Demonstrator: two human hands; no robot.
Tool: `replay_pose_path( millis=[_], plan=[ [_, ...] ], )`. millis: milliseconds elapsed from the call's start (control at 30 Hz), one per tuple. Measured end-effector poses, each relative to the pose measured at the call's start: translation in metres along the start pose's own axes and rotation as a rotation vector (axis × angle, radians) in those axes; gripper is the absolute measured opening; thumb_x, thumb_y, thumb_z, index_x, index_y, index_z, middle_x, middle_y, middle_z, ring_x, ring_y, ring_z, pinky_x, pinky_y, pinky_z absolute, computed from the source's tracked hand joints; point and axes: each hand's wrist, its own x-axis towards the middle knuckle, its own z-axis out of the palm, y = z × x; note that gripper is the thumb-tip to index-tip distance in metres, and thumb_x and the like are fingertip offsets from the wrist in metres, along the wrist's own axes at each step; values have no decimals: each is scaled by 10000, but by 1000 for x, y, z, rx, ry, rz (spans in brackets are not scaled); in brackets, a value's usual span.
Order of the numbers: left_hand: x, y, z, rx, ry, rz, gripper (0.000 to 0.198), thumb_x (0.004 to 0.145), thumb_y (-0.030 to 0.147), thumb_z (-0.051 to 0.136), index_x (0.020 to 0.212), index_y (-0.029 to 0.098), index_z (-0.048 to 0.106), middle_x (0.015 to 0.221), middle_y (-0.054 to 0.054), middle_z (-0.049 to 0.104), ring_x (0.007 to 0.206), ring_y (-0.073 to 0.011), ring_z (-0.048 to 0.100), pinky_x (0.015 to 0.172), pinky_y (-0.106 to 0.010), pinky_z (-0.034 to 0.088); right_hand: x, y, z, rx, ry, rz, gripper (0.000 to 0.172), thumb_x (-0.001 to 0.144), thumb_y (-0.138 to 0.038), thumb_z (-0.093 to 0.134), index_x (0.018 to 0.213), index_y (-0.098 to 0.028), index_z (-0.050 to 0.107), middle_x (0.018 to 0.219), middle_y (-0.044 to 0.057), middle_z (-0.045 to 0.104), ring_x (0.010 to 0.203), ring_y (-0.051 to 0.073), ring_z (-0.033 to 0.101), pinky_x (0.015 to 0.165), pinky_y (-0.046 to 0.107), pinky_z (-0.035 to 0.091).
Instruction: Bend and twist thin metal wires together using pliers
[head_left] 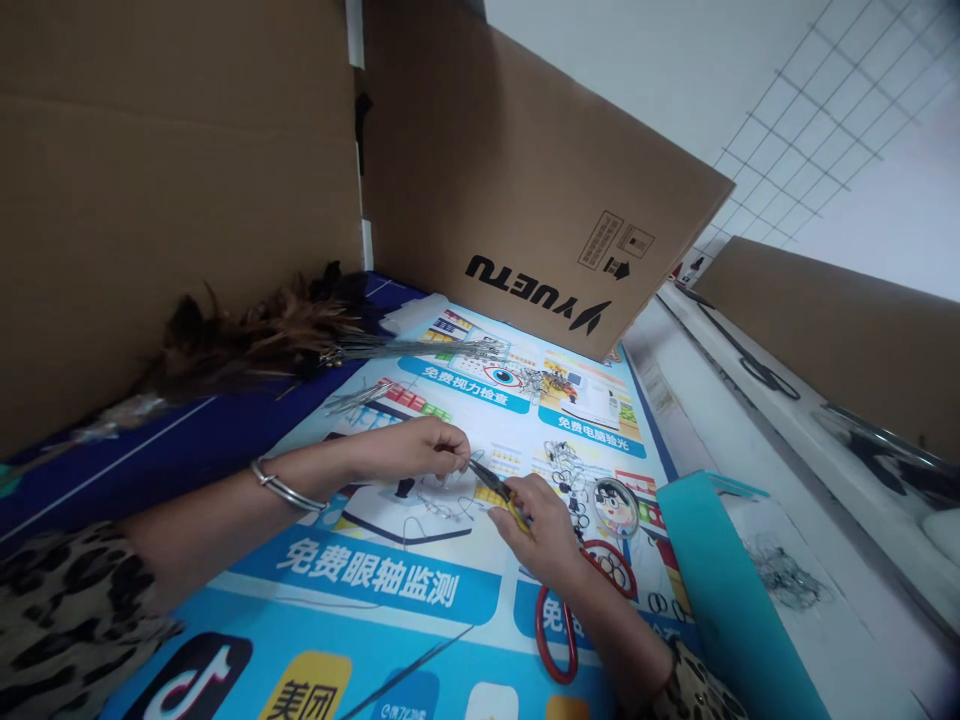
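Observation:
My left hand [420, 447] is closed in a pinch on a thin metal wire piece [439, 500] that trails onto the printed poster [375, 590]. A silver bangle [281, 487] sits on that wrist. My right hand [536, 525] grips small yellow-handled pliers [495, 485], whose jaws point left and meet the left fingertips. Both hands rest low over the poster.
A bundle of brown feathers on wire stems [285, 340] lies at the back left. Cardboard walls [517, 190] stand behind. Red-handled scissors [559, 620], a round lidded tin [615, 505], small metal rings [570, 465] and a teal tray [720, 590] lie right of my hands.

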Motion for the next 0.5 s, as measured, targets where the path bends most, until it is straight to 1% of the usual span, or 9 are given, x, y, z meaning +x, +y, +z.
replay_pose_path(
  millis=[133, 300, 500],
  plan=[
    [-1, -1, 0, -6, -21, 1, 136, 808, 258, 486, 726, 160, 534, 631, 32, 463, 574, -110, 395, 526, -205, 305, 0, 2, 1, 3, 13, -38, 337, 849, -396, 547, 1113, -185, 562, 1001, 99, 601, 920, 221, 568, 737, 324, 494],
    [-1, -4, -1, -14, -52, -38, 155, 809, 295, 503, 746, 162, 554, 629, 31, 489, 563, -111, 398, 523, -207, 305, -1, 3, 1, -13, 33, -104, 349, 841, -395, 559, 1111, -174, 560, 974, 100, 605, 904, 217, 565, 769, 345, 486],
    [-2, -5, -1, -29, -101, -69, 176, 797, 333, 530, 782, 164, 577, 640, 27, 508, 555, -112, 399, 519, -210, 309, -1, 2, 0, -20, -20, -119, 357, 850, -405, 550, 1129, -182, 560, 1007, 104, 606, 932, 220, 561, 779, 342, 480]
  ],
)
